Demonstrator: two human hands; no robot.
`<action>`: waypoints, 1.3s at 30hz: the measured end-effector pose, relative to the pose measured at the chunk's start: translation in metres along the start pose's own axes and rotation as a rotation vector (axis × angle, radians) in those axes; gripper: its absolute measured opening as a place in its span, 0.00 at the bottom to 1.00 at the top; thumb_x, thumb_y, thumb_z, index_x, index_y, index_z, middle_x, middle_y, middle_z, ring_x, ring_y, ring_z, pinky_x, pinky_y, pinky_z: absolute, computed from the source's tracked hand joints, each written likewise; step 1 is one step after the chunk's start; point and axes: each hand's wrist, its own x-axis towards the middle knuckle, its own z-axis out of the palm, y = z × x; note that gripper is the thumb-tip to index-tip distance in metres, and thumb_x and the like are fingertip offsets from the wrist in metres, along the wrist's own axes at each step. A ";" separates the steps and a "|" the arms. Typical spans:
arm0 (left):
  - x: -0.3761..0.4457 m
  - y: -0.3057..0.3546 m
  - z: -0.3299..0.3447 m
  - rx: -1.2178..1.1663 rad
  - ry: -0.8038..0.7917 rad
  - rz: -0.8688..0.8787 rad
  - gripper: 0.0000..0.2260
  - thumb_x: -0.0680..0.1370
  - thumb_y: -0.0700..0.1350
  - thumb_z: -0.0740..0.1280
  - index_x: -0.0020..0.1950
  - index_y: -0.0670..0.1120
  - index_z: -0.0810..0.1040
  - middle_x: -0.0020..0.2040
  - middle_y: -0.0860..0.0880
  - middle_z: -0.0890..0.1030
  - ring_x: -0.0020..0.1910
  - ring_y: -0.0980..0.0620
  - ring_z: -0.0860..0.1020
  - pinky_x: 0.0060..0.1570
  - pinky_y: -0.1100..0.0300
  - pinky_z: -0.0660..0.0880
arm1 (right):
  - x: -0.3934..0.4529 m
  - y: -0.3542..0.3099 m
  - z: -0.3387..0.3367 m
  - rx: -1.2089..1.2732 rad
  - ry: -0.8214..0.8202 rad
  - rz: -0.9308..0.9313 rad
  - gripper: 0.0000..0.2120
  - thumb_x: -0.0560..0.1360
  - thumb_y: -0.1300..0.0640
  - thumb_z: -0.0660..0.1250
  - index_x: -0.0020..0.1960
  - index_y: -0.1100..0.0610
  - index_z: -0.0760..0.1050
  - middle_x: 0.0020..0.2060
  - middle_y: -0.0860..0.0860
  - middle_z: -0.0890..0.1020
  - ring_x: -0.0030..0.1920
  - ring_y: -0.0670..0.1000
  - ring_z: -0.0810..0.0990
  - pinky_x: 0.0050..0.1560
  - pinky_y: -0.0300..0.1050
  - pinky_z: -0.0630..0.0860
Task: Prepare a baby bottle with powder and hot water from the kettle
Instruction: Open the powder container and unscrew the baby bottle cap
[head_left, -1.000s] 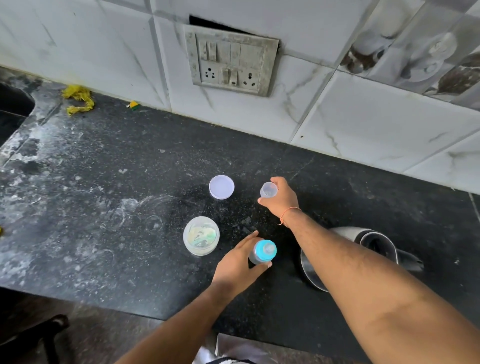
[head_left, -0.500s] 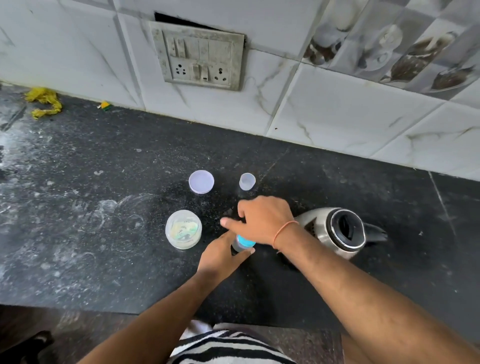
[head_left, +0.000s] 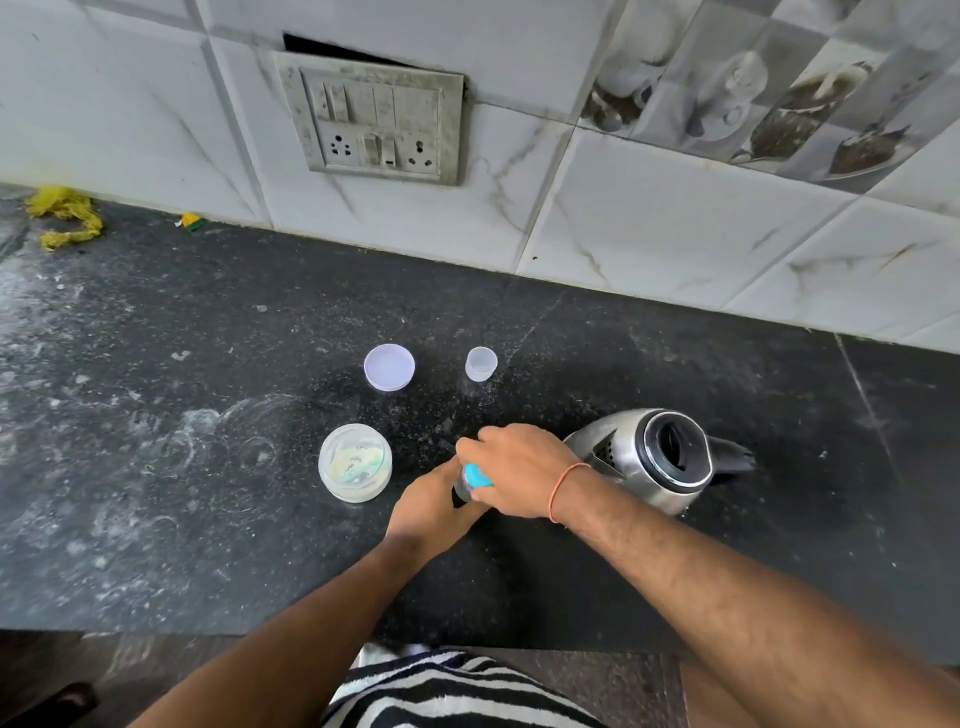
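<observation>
Change: a second ago the right hand was setting the small clear cap down at the back of the counter; since then it has come back and now covers the top of the bottle, as it did half a second ago. The left hand stays on the bottle throughout.
Right hand (head_left: 519, 470): lies over the bottle's blue collar, fingers curled down around it, clamped on the top of the bottle. An orange thread circles the wrist.
Left hand (head_left: 434, 501): wraps the bottle's body from the near side, thumb and fingers closed round it.
Baby bottle (head_left: 474, 479): stands on the black counter between the two hands, only its blue collar and a sliver of clear body showing; it is just left of the kettle and right of the powder tub.
Kettle (head_left: 649, 457): steel, with a black rim and black handle, lid open, standing just beside the right wrist.
Powder tub (head_left: 355, 462): round, translucent, open at the top, near the left hand but apart from it.
Tub lid (head_left: 389, 367): flat, pale, lying behind the tub.
Small clear cap (head_left: 481, 363): standing on the counter right of the lid, well apart from both hands.
Counter (head_left: 182, 493): black stone, streaked with white powder on the left.
Wall: white marbled tiles with a switch and socket plate (head_left: 371, 122).
Back left corner: a yellow scrap (head_left: 65, 215) by the wall.
</observation>
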 end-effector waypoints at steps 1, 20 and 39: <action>0.000 0.001 0.000 0.000 0.001 -0.004 0.21 0.79 0.59 0.74 0.71 0.57 0.77 0.59 0.59 0.84 0.56 0.56 0.83 0.56 0.55 0.81 | 0.000 0.002 -0.001 -0.039 -0.002 -0.031 0.21 0.80 0.45 0.72 0.68 0.52 0.71 0.57 0.54 0.80 0.55 0.61 0.82 0.43 0.53 0.71; -0.001 0.003 -0.002 -0.046 -0.012 0.006 0.31 0.79 0.59 0.75 0.80 0.59 0.71 0.70 0.59 0.83 0.67 0.58 0.81 0.68 0.54 0.80 | -0.006 0.000 -0.011 0.013 0.040 0.083 0.33 0.72 0.46 0.80 0.71 0.46 0.68 0.60 0.49 0.76 0.56 0.57 0.82 0.45 0.54 0.77; 0.000 0.001 0.000 -0.036 0.002 0.005 0.27 0.79 0.58 0.74 0.77 0.60 0.73 0.66 0.60 0.84 0.63 0.58 0.82 0.63 0.55 0.81 | -0.003 0.002 -0.003 0.132 0.069 0.028 0.27 0.72 0.51 0.80 0.66 0.49 0.73 0.57 0.51 0.75 0.51 0.57 0.81 0.48 0.57 0.82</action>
